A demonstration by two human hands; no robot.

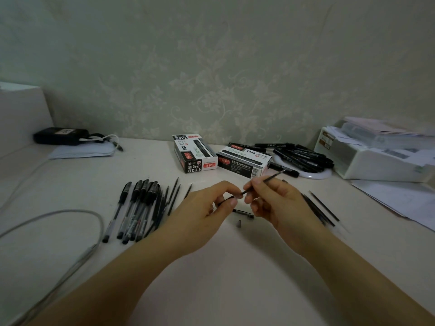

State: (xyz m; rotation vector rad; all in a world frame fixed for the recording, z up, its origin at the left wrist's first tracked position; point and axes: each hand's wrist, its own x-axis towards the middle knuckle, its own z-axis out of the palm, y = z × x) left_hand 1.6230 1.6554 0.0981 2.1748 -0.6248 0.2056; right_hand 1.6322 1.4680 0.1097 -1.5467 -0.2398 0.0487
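Pinching the refill point(266, 180), the right hand point(270, 201) sits beside the left hand point(207, 205), seemingly gripping its lower end.

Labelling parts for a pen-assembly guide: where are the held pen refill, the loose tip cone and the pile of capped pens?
pen refill point(266, 180): head view, middle of its bare shaft.
loose tip cone point(239, 224): head view, its middle.
pile of capped pens point(140, 208): head view, barrels mid-pile.

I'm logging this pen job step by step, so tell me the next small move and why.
Probably ease the refill into the dark piece the left hand pinches. The right hand pinches the refill with its near end meeting that piece, a loose tip waits on the table, and capped pens lie left.
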